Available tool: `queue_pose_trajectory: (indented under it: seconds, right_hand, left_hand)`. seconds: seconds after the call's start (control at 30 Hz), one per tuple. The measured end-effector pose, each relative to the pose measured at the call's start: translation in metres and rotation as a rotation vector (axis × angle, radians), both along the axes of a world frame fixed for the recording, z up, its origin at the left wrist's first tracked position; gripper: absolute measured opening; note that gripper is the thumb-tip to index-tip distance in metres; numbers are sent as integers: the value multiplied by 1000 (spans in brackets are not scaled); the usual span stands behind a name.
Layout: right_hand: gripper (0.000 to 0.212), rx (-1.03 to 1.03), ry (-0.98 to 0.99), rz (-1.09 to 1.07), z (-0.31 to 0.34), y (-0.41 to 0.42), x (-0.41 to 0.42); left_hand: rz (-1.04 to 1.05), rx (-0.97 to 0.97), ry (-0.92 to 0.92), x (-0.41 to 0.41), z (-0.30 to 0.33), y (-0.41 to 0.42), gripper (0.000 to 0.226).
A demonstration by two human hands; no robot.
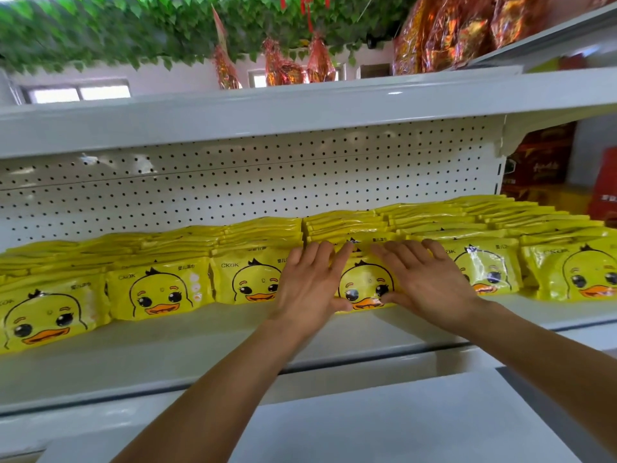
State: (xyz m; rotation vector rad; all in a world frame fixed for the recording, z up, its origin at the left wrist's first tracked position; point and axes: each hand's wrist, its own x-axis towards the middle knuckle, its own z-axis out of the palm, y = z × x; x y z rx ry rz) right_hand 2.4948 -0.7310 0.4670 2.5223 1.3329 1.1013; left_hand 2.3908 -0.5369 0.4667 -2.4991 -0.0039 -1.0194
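Several rows of yellow duck-face wipe packs stand upright on a white shelf (pixel 200 342). Both my hands are on the front pack of the middle row (pixel 365 282). My left hand (pixel 309 285) lies against its left side with fingers straight over the top edge and the thumb at the lower edge. My right hand (pixel 424 282) presses its right side the same way, fingers spread and straight, thumb near the duck's beak. The pack's sides are hidden under my hands.
More duck packs stand to the left (pixel 160 289) and right (pixel 484 269) in rows reaching a perforated white back panel (pixel 233 185). Another shelf (pixel 267 108) runs overhead, bearing red-gold wrapped goods (pixel 460 31). Red boxes (pixel 604 188) sit at far right.
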Motion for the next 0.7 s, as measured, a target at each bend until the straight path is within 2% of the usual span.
queue_pose_trajectory:
  seconds: [0.07, 0.2, 0.27, 0.4, 0.57, 0.7]
  right_hand:
    - [96, -10, -10, -7, 5, 3, -2]
    - [88, -40, 21, 6, 0, 3, 6]
    - [92, -91, 47, -9, -2, 3, 16]
    - [93, -181, 9, -55, -3, 12, 30]
    - [93, -196, -76, -64, -5, 26, 42]
    - [108, -202, -111, -75, -6, 39, 50]
  left_hand:
    - [7, 34, -10, 2, 2, -3, 107]
    - [-27, 56, -34, 10, -4, 3, 98]
    - [-43, 58, -10, 14, -11, 10, 95]
    - [19, 106, 119, 20, -15, 21, 103]
    - [90, 122, 146, 32, -15, 24, 108]
    - [158, 115, 153, 43, -14, 27, 113]
